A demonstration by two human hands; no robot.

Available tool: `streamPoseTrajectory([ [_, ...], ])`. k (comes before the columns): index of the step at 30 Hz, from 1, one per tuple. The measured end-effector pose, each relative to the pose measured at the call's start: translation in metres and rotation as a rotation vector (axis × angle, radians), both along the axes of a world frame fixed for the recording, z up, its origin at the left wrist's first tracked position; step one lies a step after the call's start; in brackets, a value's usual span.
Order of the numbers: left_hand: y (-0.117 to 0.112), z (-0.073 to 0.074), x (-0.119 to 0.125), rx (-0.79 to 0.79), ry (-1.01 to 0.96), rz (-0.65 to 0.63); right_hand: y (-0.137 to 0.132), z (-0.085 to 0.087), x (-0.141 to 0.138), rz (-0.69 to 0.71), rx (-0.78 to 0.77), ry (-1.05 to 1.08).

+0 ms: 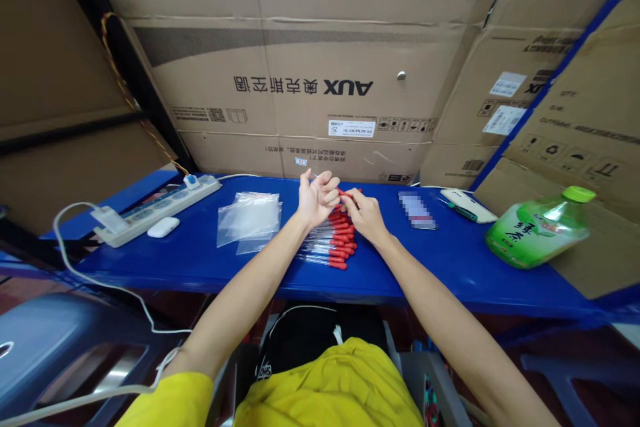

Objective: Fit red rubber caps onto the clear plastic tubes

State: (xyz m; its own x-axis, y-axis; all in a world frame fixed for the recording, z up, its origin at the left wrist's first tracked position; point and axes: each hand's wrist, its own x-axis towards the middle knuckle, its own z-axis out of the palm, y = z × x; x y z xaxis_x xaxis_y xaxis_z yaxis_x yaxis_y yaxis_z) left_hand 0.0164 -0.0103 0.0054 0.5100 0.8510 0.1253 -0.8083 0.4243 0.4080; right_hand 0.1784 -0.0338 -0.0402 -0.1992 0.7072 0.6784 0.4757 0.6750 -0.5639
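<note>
Several glass droppers with red rubber bulbs lie side by side on the blue tabletop, bulbs to the right. Above the pile, my left hand is turned palm up with its fingers curled around the thin glass part of one dropper. My right hand pinches the red bulb of that same dropper between thumb and fingers. Part of its tube is hidden by my left fingers. To the left of the pile lie clear plastic bags, overlapping one another.
A white power strip with plugs and a white earbud case are at the left. On the right are a blurred phone, a white object with a green tool, and a green-capped bottle. Cardboard walls the back.
</note>
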Motion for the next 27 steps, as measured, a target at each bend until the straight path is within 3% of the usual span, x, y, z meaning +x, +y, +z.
streamPoseTrajectory([
  [13, 0.004, 0.000, -0.004, 0.046, 0.055, 0.027, 0.008, -0.005, 0.007, 0.025, -0.030, -0.052],
  [21, 0.007, -0.001, -0.003, 0.068, 0.110, 0.066, 0.007, -0.004, 0.010, -0.159, 0.040, -0.184],
  [24, 0.011, -0.003, -0.003, 0.105, 0.195, 0.123, 0.006, -0.002, 0.011, -0.226, 0.034, -0.247],
  [27, 0.019, -0.006, -0.006, 0.108, 0.317, 0.294, 0.006, -0.001, 0.013, -0.229, 0.005, -0.247],
])
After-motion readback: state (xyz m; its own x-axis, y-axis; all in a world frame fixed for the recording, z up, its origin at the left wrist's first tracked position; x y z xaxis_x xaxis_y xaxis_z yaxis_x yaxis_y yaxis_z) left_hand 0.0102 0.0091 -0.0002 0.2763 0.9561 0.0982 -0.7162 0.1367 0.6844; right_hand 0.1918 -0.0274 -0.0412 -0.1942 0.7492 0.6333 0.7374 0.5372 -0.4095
